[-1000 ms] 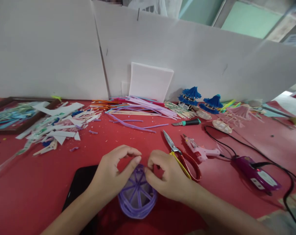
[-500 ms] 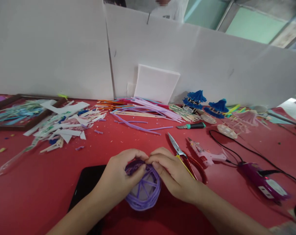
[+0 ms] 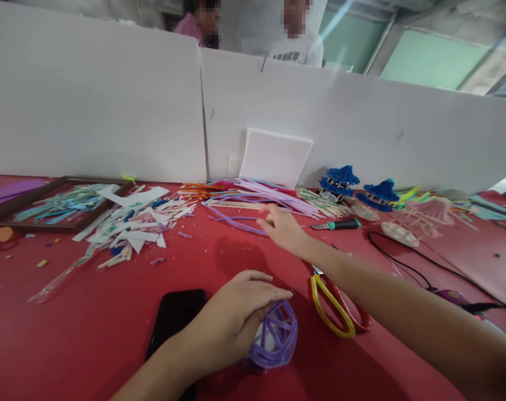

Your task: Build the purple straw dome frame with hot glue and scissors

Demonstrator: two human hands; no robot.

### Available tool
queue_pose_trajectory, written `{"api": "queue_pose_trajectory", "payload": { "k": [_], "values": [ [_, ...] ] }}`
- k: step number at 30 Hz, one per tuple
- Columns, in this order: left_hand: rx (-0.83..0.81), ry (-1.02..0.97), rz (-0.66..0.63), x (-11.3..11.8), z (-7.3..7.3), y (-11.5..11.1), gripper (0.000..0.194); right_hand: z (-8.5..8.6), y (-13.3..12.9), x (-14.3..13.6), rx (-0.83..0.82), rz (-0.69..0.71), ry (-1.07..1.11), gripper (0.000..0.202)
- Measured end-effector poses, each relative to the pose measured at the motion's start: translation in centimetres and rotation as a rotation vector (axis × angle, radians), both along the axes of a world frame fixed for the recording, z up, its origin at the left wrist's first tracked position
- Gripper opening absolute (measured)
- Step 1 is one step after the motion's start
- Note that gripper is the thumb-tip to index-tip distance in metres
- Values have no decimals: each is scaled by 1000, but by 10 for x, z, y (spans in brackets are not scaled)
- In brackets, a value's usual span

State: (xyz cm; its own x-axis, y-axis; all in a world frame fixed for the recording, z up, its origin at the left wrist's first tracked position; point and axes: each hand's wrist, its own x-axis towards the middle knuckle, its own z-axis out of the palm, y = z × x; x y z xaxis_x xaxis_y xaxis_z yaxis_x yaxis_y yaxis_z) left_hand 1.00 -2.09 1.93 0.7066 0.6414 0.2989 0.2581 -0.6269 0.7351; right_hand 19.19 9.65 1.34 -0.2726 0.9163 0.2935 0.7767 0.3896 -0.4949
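Note:
A round purple openwork piece made of thin strips (image 3: 278,340) is gripped by my left hand (image 3: 244,312), its fingers over the top and left side. My right hand (image 3: 283,229) is stretched out over the table, just in front of the pile of lilac and purple strips (image 3: 273,196). Its fingers are partly spread, and nothing shows in them. Below my right forearm lie scissors with yellow and red handles (image 3: 334,312). A black phone-like object (image 3: 175,314) lies under my left wrist.
White paper scraps (image 3: 140,214) and a brown frame (image 3: 64,227) lie at left. A cutter (image 3: 336,224), blue-roofed models (image 3: 339,181) and a black cable (image 3: 399,262) are at right. White panels (image 3: 111,100) stand behind; two people are beyond.
My right hand has let go of the purple piece and moved forward toward the strips. My left hand keeps the piece, now tilted more on its side. The view has shifted and shows more beyond the panels.

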Motion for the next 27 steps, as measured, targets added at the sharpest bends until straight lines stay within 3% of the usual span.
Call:
{"api": "queue_pose_trajectory", "payload": {
  "k": [6, 10, 15, 19, 22, 26, 27],
  "values": [
    [-55, -21, 7, 1, 2, -5, 25, 9, 33, -67, -81, 317, -189, 13],
    [-75, -35, 7, 0, 0, -3, 25, 5, 44, -112, -150, 446, -304, 25],
    [-85, -136, -5, -1, -2, -3, 22, -1, 48, -150, -211, 506, -406, 32],
    [-76, -201, 45, -2, -1, -2, 16, 1, 44, -159, -250, 471, -449, 32],
    [23, -210, 262, -10, -3, 7, 14, 6, 45, -152, -241, 453, -422, 33],
    [321, -122, 826, -33, -14, 32, 23, 18, 40, -121, -172, 456, -313, 30],
    [356, -100, 885, -39, -16, 38, 28, 20, 36, -111, -156, 460, -287, 25]
  ]
}}
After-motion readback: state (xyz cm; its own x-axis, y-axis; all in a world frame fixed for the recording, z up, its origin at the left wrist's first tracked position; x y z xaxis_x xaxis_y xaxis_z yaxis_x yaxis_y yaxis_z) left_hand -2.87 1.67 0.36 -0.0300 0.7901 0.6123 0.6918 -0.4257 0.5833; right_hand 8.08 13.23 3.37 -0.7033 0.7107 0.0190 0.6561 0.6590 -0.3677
